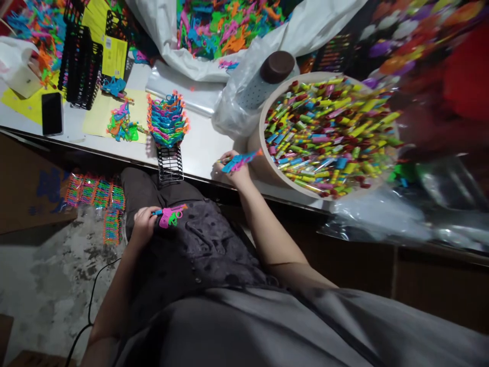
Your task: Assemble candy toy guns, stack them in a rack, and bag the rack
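Observation:
My left hand [142, 224], above my lap, is closed on a small pink toy gun [168, 218] with green and blue parts and an orange tip. At the table edge my right hand [232, 165] grips a blue and pink toy gun [241, 162], its orange tip pointing right; whether it is one piece or more I cannot tell. Between the hands a black plastic rack [170, 164] overhangs the edge, its far part filled with rows of colourful toy guns [167, 120]. A small pile of loose toy guns [123, 125] lies left of it on yellow paper.
A round beige tub [263, 137] full of wrapped, colourful sticks stands at right, beside a brown-lidded bottle [277, 69]. Behind is a white sack [168, 46] of toy parts. A phone [52, 114] and black racks [82, 69] lie left. Filled strips [95, 191] sit below the table.

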`<state>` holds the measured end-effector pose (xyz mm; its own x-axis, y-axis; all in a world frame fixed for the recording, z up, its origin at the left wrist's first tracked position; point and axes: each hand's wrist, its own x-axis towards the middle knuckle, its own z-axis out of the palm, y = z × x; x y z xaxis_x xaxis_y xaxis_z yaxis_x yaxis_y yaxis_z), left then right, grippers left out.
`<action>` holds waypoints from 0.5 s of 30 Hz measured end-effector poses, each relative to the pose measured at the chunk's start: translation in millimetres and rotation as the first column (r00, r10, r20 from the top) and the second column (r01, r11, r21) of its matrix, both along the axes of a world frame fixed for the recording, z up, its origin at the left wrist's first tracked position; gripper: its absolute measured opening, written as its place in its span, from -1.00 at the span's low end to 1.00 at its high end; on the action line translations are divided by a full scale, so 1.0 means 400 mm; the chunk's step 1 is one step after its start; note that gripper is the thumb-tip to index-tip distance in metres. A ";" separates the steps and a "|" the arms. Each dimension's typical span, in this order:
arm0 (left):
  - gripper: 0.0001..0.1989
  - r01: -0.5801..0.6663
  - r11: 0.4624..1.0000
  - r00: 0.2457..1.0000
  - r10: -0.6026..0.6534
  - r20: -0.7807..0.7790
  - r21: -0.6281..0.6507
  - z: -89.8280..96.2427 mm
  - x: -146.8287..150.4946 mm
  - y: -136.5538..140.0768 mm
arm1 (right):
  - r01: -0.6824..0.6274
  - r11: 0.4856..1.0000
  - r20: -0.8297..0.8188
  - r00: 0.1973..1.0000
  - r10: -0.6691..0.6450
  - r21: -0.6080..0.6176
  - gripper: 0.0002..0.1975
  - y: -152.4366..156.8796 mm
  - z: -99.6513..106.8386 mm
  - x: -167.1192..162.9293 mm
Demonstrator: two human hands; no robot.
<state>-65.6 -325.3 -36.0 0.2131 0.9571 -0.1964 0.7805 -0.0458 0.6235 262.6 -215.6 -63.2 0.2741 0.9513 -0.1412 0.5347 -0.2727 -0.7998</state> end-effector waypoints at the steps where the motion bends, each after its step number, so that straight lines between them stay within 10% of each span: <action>1: -0.76 -0.028 0.999 1.000 0.028 0.005 0.020 0.000 0.002 0.004 | 0.002 1.000 -0.075 0.997 0.000 0.025 -0.84 0.012 0.000 -0.020; 15: -0.87 -0.294 0.900 0.879 0.122 0.461 0.323 -0.025 0.050 0.121 | -0.067 0.989 -0.262 0.960 0.099 0.128 -0.87 0.167 -0.033 -0.240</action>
<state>-45.7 -276.8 -45.9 -0.0203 0.9694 0.2448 0.4652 -0.2076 0.8605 166.6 -148.8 -76.3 0.1606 0.9834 -0.0847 0.3141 -0.1323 -0.9401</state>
